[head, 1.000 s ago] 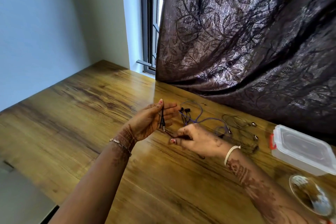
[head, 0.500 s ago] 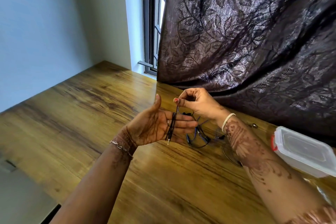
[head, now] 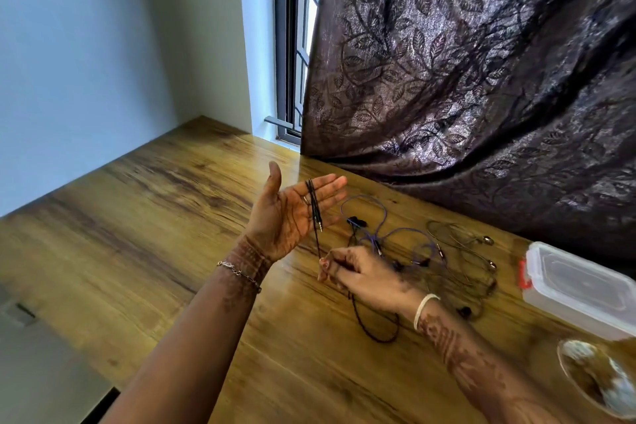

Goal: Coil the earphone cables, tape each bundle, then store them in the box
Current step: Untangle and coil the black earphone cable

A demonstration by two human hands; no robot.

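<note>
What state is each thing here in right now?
left hand: open, fingers straight, wire looped round them.
right hand: pinching the same wire lower down.
black cable: partly coiled, the rest trailing on the table.
purple earphones: loose, uncoiled on the table.
grey earphones: loose, uncoiled on the table.
box: lid on.
tape roll: lying flat, untouched.

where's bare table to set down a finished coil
Free: table left of the left hand, back to the wall, and the near strip between the forearms. Crowded: beyond the right hand, with loose earphone cables, box, tape roll.
</note>
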